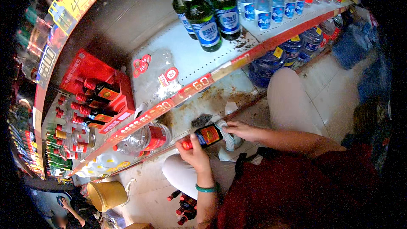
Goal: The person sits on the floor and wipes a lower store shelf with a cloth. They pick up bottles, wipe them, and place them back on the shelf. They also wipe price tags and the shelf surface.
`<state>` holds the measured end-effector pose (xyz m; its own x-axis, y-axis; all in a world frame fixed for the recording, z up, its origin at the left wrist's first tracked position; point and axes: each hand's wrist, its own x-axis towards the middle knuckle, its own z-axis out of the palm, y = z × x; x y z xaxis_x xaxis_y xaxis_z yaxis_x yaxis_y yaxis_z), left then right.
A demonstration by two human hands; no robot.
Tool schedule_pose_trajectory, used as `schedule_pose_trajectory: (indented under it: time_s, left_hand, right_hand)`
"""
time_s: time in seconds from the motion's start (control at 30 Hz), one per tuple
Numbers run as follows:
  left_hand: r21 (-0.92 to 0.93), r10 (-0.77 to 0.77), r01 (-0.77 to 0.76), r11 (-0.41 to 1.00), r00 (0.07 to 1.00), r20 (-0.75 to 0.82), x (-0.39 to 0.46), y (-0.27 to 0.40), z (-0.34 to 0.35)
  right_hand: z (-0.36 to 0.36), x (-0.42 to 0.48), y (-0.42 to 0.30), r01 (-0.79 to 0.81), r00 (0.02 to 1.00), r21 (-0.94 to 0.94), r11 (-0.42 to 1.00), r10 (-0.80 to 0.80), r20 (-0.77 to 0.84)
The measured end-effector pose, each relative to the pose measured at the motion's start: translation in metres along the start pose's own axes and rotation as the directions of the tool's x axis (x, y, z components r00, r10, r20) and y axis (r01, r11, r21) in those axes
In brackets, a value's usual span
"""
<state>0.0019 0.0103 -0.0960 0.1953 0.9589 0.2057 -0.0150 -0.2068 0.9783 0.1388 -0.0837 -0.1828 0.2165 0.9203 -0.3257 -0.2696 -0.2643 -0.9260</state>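
A small dark glass bottle [210, 134] with an orange and black label lies across between my hands. My left hand [195, 156] is closed around its red-capped neck. My right hand [243, 130] holds a striped cloth [231, 138] against the bottle's base. In front of me is a white metal shelf [194, 60] with a red edge, bearing price digits and round red stickers. Similar dark bottles with red caps [98, 117] stand in and beside a red cardboard box [127, 92] on the left. Several more red-capped bottles [187, 208] are on the floor by my left knee.
Green beer bottles [206, 31] and clear bottles [264, 6] stand on the shelf. Below are large blue-tinted jugs [270, 63], a clear red-labelled jug [155, 136] and a stained lower surface [219, 98]. A yellow bucket [108, 195] is on the floor. Another person's arm [74, 211] shows lower left.
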Motion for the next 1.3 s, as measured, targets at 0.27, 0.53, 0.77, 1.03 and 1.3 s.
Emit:
schedule_pose_trajectory:
  time_s: [0.27, 0.53, 0.77, 1.03, 1.3]
  left_hand:
    - [0.172, -0.066, 0.047, 0.984, 0.992, 0.105, 0.036, -0.011, -0.002]
    - [0.179, 0.015, -0.040, 0.983, 0.991, 0.136, 0.061, -0.032, -0.014]
    - [0.100, -0.025, 0.007, 0.995, 0.985, 0.173, 0.018, -0.015, -0.014]
    - [-0.125, 0.110, -0.054, 0.991, 0.859, 0.500, 0.001, 0.007, -0.007]
    - [-0.120, 0.005, 0.051, 0.991, 0.904, 0.428, 0.001, 0.002, -0.014]
  right_hand:
    - [0.014, 0.053, 0.071, -0.164, 0.985, 0.061, 0.985, 0.167, -0.047]
    - [0.037, 0.037, 0.021, -0.272, 0.953, 0.194, 0.943, 0.292, -0.082]
    - [0.021, 0.025, 0.052, -0.118, 0.976, 0.227, 0.967, 0.155, -0.151]
    - [0.017, 0.002, 0.014, 0.073, 0.982, 0.627, 0.776, 0.053, -0.181]
    - [0.014, -0.006, 0.015, 0.029, 0.976, 0.277, 0.960, 0.032, -0.216]
